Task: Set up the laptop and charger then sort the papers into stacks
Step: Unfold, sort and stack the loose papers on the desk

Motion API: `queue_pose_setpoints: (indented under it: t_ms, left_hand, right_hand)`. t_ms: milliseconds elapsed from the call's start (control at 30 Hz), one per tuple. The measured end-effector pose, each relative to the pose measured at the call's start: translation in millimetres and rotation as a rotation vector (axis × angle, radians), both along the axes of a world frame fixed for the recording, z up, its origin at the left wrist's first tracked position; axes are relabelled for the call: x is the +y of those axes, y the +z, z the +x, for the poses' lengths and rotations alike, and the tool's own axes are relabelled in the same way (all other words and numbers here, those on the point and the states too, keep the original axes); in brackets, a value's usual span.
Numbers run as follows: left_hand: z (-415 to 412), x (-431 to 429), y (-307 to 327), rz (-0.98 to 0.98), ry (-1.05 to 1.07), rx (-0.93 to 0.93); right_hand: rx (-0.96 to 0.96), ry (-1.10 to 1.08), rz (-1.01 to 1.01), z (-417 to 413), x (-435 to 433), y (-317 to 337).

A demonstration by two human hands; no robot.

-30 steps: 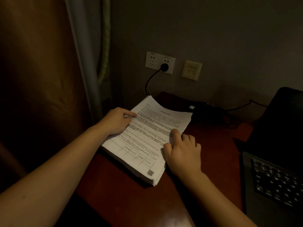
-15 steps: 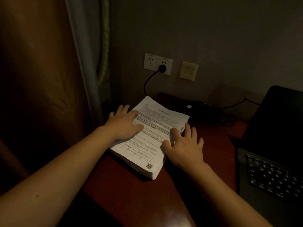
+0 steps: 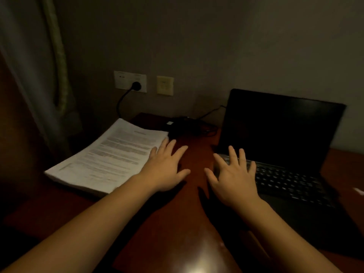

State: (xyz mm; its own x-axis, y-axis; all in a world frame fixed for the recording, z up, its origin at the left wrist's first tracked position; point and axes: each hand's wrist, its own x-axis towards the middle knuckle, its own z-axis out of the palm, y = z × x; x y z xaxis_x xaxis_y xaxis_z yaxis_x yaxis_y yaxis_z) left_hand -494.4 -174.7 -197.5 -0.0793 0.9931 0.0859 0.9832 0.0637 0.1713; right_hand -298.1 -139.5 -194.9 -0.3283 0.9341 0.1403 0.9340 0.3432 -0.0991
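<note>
Reading both hands as spread and holding nothing. I see the left hand [image 3: 167, 168] just beside the papers [image 3: 110, 156] and the right hand [image 3: 232, 180] over the open laptop's [image 3: 275, 134] near-left corner. I cannot tell whether they touch. The charger [image 3: 183, 125] lies behind on the desk [image 3: 187, 223].

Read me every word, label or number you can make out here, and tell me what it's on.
No text here is legible.
Top sheet of the paper stack: printed lines, too blurred to read.
Laptop keyboard: key legends too small and dark.
Charger brick: small white label, unreadable.
Wall socket plate: faint marks, unreadable.
</note>
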Motion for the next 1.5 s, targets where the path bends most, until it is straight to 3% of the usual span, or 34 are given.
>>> queue_pose_setpoints:
  t_ms: [400, 767, 900, 1000, 1233, 1333, 1400, 1500]
  left_hand:
    - [258, 50, 2, 0.105, -0.365, 0.095]
    - [419, 57, -3, -0.009, -0.744, 0.013]
    - [454, 71, -4, -0.213, -0.687, -0.145]
    - [473, 81, -5, -0.239, -0.578, -0.256]
    - [486, 97, 3, -0.333, -0.257, -1.026]
    - [487, 94, 6, -0.360, -0.145, -1.189]
    - [488, 86, 8, -0.536, -0.106, -1.281]
    - [491, 80, 1, -0.661, -0.158, -1.257]
  right_hand:
    - [0.032, -0.362, -0.055, 240, -12, -3]
    - [0.054, -0.654, -0.097, 415, -24, -22]
    - [0.071, -0.617, -0.123, 455, -31, -29]
    - [0.070, -0.551, -0.157, 471, -33, -31]
    - [0.081, -0.614, -0.175, 475, -24, -39]
    - [0.126, -0.668, -0.239, 471, -18, -37]
    - [0.150, -0.685, -0.276, 469, -14, -37]
    - [0.309, -0.684, -0.231, 467, -17, -25]
